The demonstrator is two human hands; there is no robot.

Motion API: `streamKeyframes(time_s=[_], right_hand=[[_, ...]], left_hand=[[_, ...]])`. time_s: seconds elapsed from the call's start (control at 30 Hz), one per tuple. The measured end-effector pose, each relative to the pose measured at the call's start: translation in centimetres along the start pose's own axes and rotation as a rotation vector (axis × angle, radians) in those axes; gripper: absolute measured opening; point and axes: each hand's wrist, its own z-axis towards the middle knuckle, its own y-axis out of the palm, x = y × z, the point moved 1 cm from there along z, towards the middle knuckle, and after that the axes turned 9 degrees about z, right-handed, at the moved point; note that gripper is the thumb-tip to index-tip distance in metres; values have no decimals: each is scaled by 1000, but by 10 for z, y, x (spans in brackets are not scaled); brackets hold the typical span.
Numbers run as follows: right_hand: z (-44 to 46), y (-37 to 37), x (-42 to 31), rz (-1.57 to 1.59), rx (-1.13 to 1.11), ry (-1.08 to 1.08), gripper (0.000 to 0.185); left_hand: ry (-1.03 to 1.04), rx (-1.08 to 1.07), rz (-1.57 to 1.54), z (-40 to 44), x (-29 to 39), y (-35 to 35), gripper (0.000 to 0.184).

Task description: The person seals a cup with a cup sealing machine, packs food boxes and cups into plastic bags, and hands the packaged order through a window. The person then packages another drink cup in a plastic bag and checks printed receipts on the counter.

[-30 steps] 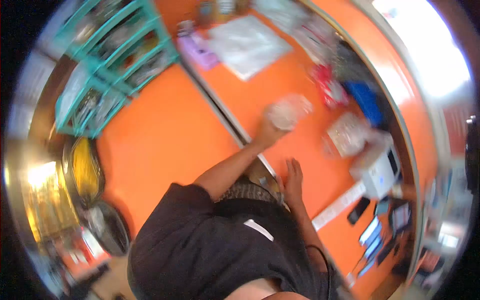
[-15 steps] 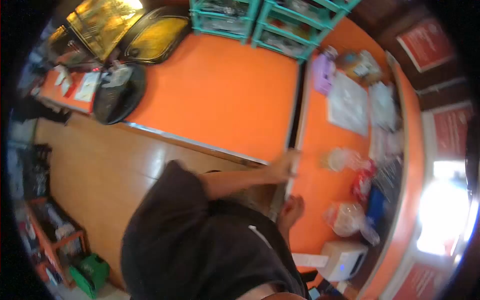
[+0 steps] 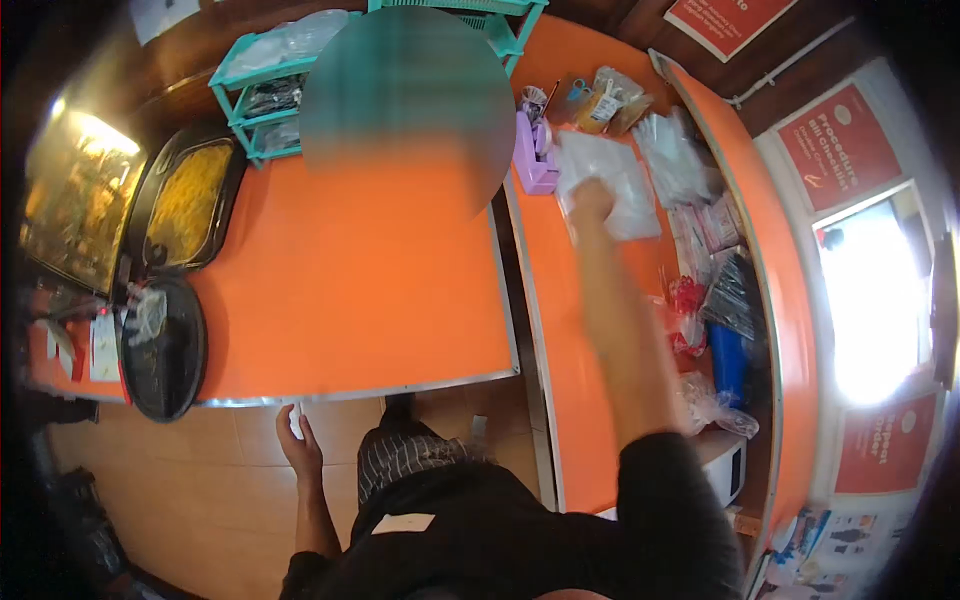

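My right hand reaches over the right-hand counter, at the near edge of a stack of clear plastic bags. Its fingers are blurred and partly hidden, so their grip does not show. Beside the stack, to its left, stands a purple tape dispenser. Low on the left, my left hand hangs in front of the long counter's edge. Thumb and fingers close around a small white item whose kind I cannot make out.
A black round tray and a pan of yellow food sit on the left of the orange counter. Turquoise racks stand behind. More plastic bags and a blue item line the right side. A blurred disc covers the back.
My right hand has moved forward along the right counter to the clear bags. My left hand has drawn away from that counter to the left. The view has turned and shifted.
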Motion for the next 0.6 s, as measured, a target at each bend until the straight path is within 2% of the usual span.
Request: streamKeyframes(time_s=[0.03, 0.07, 0.1, 0.13, 0.17, 0.2, 0.27, 0.33, 0.43, 0.53, 0.6], right_hand=[[59, 15, 33, 177, 203, -174, 24], [75, -28, 58, -98, 171, -570, 20], [106, -36, 86, -122, -25, -765, 19], [140, -28, 117, -108, -398, -883, 18], [162, -20, 142, -94, -734, -945, 18], [168, -4, 163, -111, -939, -1007, 17], [147, 30, 182, -347, -849, -1252, 13], [131, 83, 178, -442, -730, -838, 15], [123, 119, 156, 433, -186, -430, 26], [128, 157, 144, 348, 206, -653, 33], [141, 175, 143, 447, 66, -435, 31]], left_hand=[[11, 6, -27, 8, -2, 0, 25], [11, -15, -22, 15, -1, -7, 23], [8, -27, -21, 23, 3, -17, 21], [4, -36, -19, 26, 4, -22, 19], [-69, 1, -53, 23, -14, -23, 15], [-121, -4, -35, 21, -24, -30, 15], [-222, -7, -3, 16, -39, -45, 16], [-238, -27, 94, 12, -48, -57, 18], [-321, 33, 151, 3, -42, -67, 17], [-273, -15, 212, 13, 9, -70, 16], [-238, -9, 247, 15, 41, -59, 13]])
